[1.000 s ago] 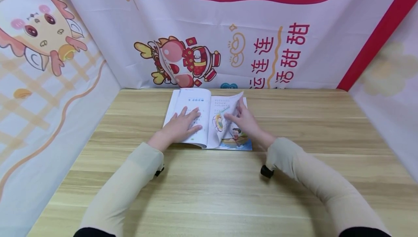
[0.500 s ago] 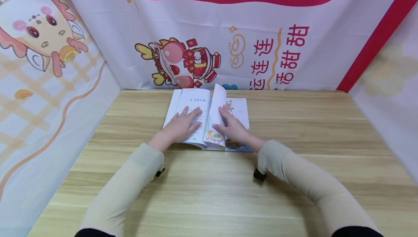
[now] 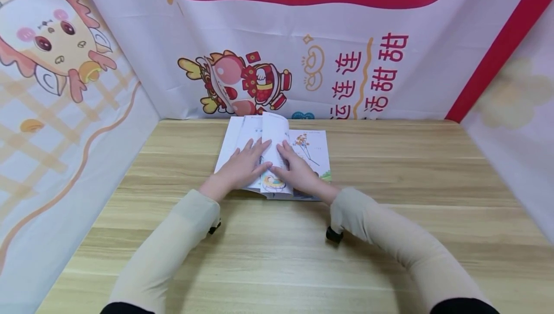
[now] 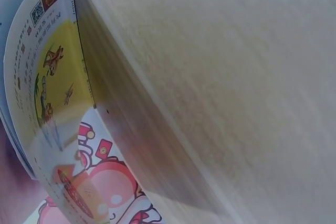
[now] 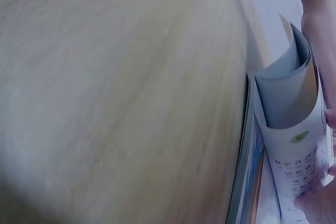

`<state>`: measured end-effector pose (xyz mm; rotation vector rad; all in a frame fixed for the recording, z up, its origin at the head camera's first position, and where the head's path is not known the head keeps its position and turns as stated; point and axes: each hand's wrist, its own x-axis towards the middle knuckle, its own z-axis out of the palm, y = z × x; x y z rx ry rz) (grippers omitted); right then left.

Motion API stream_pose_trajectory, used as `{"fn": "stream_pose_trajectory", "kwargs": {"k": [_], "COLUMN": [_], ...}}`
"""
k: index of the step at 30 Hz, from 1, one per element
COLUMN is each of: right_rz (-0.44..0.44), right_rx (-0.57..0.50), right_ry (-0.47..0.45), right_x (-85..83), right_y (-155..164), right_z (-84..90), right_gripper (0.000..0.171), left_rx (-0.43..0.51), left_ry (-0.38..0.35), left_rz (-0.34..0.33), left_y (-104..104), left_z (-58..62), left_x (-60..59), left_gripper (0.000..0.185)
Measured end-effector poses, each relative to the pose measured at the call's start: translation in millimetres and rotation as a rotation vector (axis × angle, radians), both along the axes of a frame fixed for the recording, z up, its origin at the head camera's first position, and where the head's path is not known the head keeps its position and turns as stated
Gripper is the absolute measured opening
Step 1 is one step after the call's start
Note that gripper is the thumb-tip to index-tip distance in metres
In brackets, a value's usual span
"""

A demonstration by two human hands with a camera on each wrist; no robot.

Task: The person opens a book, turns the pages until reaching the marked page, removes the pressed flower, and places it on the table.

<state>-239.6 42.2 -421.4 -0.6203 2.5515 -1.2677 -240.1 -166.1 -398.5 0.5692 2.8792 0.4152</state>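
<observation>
An open picture book lies on the wooden table, text page on the left and illustrated page on the right. Near the spine one leaf stands curved over toward the left page. My left hand rests with spread fingers on the left page, its fingertips at the leaf's edge. Against the leaf's right side presses my right hand, fingers extended, thumb near the left thumb. In the right wrist view the curled leaf shows printed text. The left wrist view catches a yellow illustrated page bending upward.
The wooden table extends in front of the book and to both sides. Behind it hangs a white cloth backdrop with red cartoon prints. A patterned cloth walls the left side.
The right hand has moved left, turning the leaf from the right side across the spine toward the left page. It has gone from pinching the leaf to pressing it. The left hand has barely moved.
</observation>
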Motion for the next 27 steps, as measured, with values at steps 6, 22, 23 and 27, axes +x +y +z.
{"fn": "stream_pose_trajectory", "kwargs": {"k": [6,22,23,27], "right_rz": [0.004,0.029,0.029,0.036], "right_rx": [-0.041,-0.112,-0.113,-0.122], "right_ry": [-0.011,0.032,0.031,0.022], "right_x": [1.6,4.3,4.3,4.4], "right_y": [-5,-19,-19,-21], "right_z": [0.4,1.2,1.1,1.2], "right_gripper": [0.076,0.075,0.074,0.073], "left_rx": [0.012,-0.051,-0.062,-0.099], "left_ry": [0.039,0.066,0.068,0.074], "left_rz": [-0.012,-0.018,-0.013,0.007], "left_y": [-2,2,2,2], "left_z": [-2.2,-1.0,-1.0,-2.5], "left_x": [0.7,0.9,0.8,0.0], "left_gripper": [0.07,0.067,0.067,0.067]}}
